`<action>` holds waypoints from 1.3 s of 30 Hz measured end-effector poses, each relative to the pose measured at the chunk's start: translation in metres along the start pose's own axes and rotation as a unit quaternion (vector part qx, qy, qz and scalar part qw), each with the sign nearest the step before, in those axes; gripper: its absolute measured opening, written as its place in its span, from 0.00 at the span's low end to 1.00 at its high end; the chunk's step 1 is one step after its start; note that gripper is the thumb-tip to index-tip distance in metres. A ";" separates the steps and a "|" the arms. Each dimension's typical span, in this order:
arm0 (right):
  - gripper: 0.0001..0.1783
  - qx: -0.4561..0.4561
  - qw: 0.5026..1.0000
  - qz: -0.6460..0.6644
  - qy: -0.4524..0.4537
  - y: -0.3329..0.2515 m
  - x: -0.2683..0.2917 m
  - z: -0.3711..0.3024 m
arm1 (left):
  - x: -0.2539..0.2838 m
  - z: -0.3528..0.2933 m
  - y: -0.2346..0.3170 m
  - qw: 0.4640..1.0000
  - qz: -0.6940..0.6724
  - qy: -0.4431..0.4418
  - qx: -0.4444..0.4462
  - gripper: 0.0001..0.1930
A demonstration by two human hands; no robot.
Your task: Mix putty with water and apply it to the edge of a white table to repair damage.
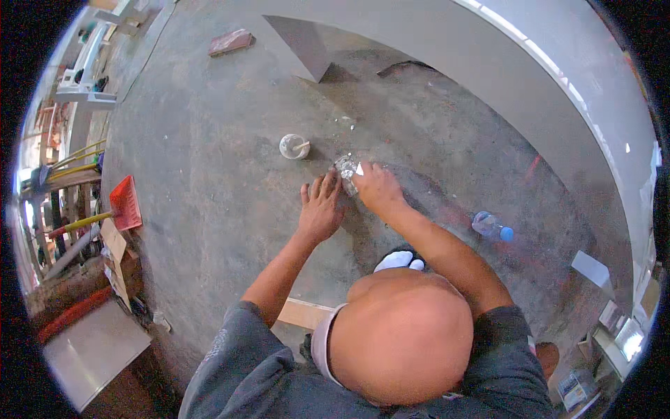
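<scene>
While the left hand [319, 209] lies flat and open on the concrete floor [209, 174], the right hand [373, 187] grips a white-tipped scraper [359, 169] at a pale patch [345, 167]. The patching looks only begun; a small white cup [293, 146] waits just beyond.

The right hand [377, 187] covers part of the small crinkled silvery object [346, 167]; its kind is indeterminate. Contents of the small white round cup [294, 146] are too small to identify.

Small crumpled foil lump [346, 167] (shiny), on floor
</scene>
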State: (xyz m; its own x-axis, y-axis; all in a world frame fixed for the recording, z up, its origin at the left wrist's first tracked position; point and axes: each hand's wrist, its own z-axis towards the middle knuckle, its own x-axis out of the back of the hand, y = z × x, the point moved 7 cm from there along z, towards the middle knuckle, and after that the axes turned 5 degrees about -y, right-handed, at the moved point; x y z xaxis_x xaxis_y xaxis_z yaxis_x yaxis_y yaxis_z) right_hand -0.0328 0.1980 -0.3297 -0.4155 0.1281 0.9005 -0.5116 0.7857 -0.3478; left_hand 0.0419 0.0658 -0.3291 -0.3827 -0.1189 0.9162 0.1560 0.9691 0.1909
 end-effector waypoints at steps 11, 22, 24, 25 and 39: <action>0.14 -0.063 0.993 0.061 -0.082 -0.005 0.021 0.009 | 0.004 0.011 -0.002 0.993 0.057 -0.106 0.015 0.45; 0.18 0.104 0.629 0.764 0.102 0.117 0.203 -0.275 | 0.359 0.029 0.254 0.844 -0.273 -0.359 -0.290 0.11; 0.20 0.114 0.574 0.791 0.177 0.137 0.244 -0.335 | 0.426 0.040 0.350 0.772 -0.342 -0.232 -0.482 0.11; 0.20 0.120 0.550 0.797 0.219 0.143 0.261 -0.358 | 0.442 0.052 0.391 0.765 -0.342 -0.183 -0.515 0.12; 0.21 -0.243 0.548 0.544 0.587 0.115 0.346 -0.496 | 0.371 0.112 0.775 0.591 -0.045 0.191 -0.783 0.17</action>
State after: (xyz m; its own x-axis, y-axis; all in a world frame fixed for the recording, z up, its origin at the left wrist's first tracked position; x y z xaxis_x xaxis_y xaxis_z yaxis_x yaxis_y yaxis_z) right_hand 0.1378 0.6331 0.0717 0.6409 0.7573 -0.1251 -0.0618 -0.1116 -0.9918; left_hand -0.0811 0.7967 0.1195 -0.2666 -0.4849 0.8330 0.9159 -0.3965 0.0624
